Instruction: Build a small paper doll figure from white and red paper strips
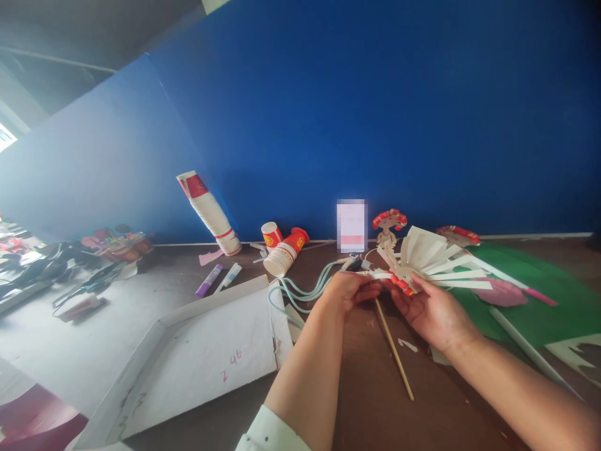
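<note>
A paper cup point(406, 274) cut into long white strips, some with red curled ends, is held up between my two hands. My right hand point(432, 307) pinches it near its round base, the uncut strips fanning out above and to the right. My left hand point(351, 289) is closed around strips at its left side; the fingertips are partly hidden. Below the hands is a thin wooden stick point(394, 349), its upper end close to my left fingers; I cannot tell whether they touch it. Behind stands a similar cut-paper piece point(389, 220) with red curls.
A white box lid point(201, 357) lies left of my forearm, with pale cables point(305, 291) behind it. Stacked paper cups point(211, 213), toppled red cups point(286, 250) and marker-like tubes point(209, 280) sit further back. Green paper point(539, 282) and a white rod point(530, 351) lie right.
</note>
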